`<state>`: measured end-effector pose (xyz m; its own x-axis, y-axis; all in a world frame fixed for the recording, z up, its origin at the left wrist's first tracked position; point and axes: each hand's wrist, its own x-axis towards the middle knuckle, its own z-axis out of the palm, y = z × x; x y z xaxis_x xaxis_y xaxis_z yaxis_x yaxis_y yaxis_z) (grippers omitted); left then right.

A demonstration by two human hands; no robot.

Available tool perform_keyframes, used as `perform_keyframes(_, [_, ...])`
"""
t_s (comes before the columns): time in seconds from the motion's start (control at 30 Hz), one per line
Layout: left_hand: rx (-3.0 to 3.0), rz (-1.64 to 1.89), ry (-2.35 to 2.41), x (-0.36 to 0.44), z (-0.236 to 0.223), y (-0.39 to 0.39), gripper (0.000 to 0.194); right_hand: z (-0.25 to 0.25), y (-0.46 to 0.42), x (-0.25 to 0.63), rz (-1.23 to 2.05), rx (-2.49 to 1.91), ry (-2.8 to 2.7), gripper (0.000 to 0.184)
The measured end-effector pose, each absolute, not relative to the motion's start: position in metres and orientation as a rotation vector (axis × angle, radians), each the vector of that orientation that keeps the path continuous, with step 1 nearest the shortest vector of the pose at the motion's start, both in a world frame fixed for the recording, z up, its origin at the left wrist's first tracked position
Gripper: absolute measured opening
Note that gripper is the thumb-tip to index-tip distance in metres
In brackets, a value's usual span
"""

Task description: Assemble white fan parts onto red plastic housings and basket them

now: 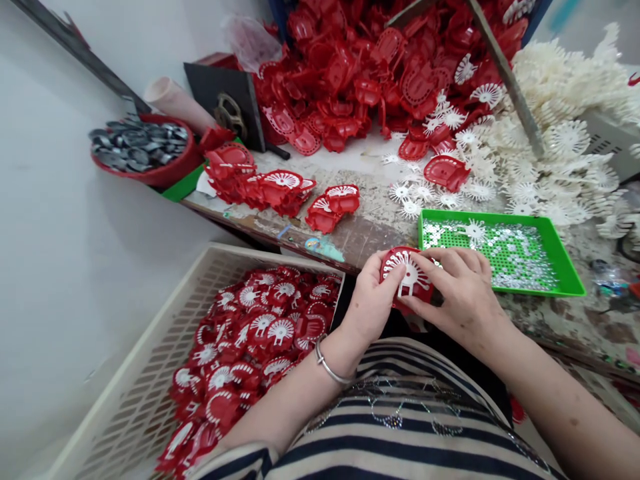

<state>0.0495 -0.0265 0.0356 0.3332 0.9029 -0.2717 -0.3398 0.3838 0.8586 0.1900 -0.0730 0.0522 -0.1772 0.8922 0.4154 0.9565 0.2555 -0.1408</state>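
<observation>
A red plastic part (429,291) with a white spoked plastic piece (413,272) lying on it is held in front of my body at the bench edge. My left hand (370,303) grips its left side, thumb on top of the white piece. The thumb and index finger of my right hand (465,283) close on the right side of the same part. Just beyond my right hand stands a green tray (567,267) with many small shiny metal pieces (525,250) and one white spoked piece. The underside of the held part is hidden.
Red parts (345,73) are heaped at the back, white spoked pieces (545,147) at right. Several joined red-and-white parts (280,190) line the bench (370,233). A cream crate (145,360) holds more below left. A red bowl (155,175) of grey pieces stands far left.
</observation>
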Motion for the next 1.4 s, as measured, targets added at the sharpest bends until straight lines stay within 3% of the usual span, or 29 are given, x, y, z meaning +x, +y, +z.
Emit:
perform_keyframes(0.23, [0.810, 0.947, 0.900, 0.053, 0.030, -0.024, 0.030, 0.053, -0.086, 0.205, -0.134, -1.651, -2.003, 0.053])
perform_keyframes(0.4, [0.782, 0.903, 0.865, 0.062, 0.026, -0.025, 0.029, 0.066, -0.110, 0.239, -0.068, -1.746, -1.764, 0.035])
perform_keyframes(0.5, [0.790, 0.897, 0.842, 0.068, 0.029, -0.028, 0.029, 0.063, -0.115, 0.236, 0.025, -1.741, -1.740, 0.037])
perform_keyframes(0.67, [0.787, 0.870, 0.822, 0.071, 0.035, -0.033, 0.033, 0.046, -0.104, 0.206, -0.109, -1.676, -1.880, 0.051])
perform_keyframes(1.13, [0.761, 0.847, 0.822, 0.071, 0.037, -0.036, 0.034, 0.036, -0.101, 0.197, -0.178, -1.707, -1.878, 0.041])
perform_keyframes(1.4, [0.784, 0.878, 0.894, 0.075, 0.034, -0.027, 0.036, 0.059, -0.113, 0.240, -0.184, -1.715, -1.694, 0.049])
